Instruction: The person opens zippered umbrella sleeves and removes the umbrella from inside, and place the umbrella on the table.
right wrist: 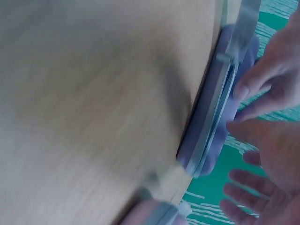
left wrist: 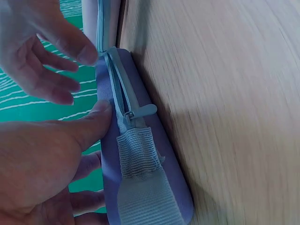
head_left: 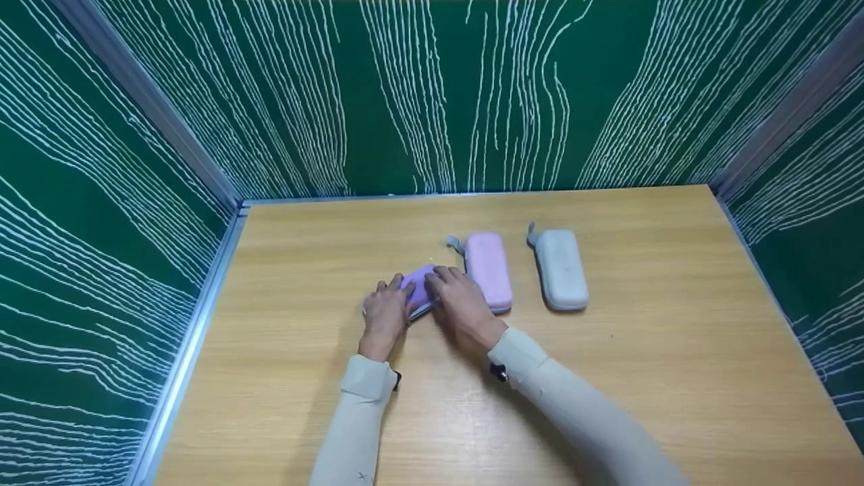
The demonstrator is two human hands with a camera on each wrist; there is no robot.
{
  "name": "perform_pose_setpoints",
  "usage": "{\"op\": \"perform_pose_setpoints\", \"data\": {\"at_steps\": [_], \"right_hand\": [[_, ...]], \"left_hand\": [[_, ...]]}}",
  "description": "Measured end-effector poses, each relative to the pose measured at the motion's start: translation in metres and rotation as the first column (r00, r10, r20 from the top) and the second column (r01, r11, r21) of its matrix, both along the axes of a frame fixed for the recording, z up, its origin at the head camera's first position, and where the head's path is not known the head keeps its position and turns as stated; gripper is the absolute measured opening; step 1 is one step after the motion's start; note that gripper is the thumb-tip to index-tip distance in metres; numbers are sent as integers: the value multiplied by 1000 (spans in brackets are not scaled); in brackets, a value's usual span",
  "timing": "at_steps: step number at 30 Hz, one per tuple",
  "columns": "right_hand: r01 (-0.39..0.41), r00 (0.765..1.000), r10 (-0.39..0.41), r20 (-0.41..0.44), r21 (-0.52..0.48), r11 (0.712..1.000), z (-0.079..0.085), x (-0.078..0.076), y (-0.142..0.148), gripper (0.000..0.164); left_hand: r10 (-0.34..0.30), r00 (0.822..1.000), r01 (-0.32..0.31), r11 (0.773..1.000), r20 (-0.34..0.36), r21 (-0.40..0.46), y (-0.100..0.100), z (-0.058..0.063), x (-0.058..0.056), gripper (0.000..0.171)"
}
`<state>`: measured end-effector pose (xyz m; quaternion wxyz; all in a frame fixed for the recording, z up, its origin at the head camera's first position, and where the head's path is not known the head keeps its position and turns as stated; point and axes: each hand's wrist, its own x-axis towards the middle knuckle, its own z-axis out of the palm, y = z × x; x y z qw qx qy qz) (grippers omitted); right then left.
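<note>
A purple zip case lies slanted on the table, between my two hands. My left hand grips its left end; in the left wrist view the thumb is against the upper shell and the fingers reach behind. At the case's right end is my right hand; in the right wrist view its fingers are spread and the thumb is by the shell. Along the front side, the zipper is partly undone, with a gap beyond its grey pull. A ribbed grey strap covers the end nearer my left hand.
Just right of my right hand lies a pink zip case with a grey loop. Farther right is a grey zip case. The wooden table is bounded by green panels with white wavy lines and metal edging.
</note>
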<state>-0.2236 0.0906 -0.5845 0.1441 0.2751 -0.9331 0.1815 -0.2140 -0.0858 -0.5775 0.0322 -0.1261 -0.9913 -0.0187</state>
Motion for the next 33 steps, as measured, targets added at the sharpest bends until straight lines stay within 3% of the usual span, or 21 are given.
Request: {"op": "perform_pose_setpoints", "data": {"at_steps": [6, 15, 20, 26, 33], "right_hand": [[-81, 996, 76, 39, 126, 989, -1, -6, 4, 60], [-124, 989, 102, 112, 209, 970, -3, -7, 5, 54], [-157, 978, 124, 165, 203, 966, -1, -8, 6, 58], [-199, 958, 152, 242, 183, 963, 1, -12, 8, 64], [-214, 957, 184, 223, 122, 969, 0, -14, 8, 64]], "left_hand": [[-7, 1000, 7, 1000, 19, -30, -1, -1, 0, 49], [-30, 996, 28, 999, 84, 28, -4, 2, -2, 47], [-55, 991, 45, 996, 124, 83, -6, 4, -1, 46], [-104, 988, 87, 986, 115, 145, -9, 6, 0, 44], [-114, 990, 97, 976, 83, 193, -11, 3, 1, 43]]}}
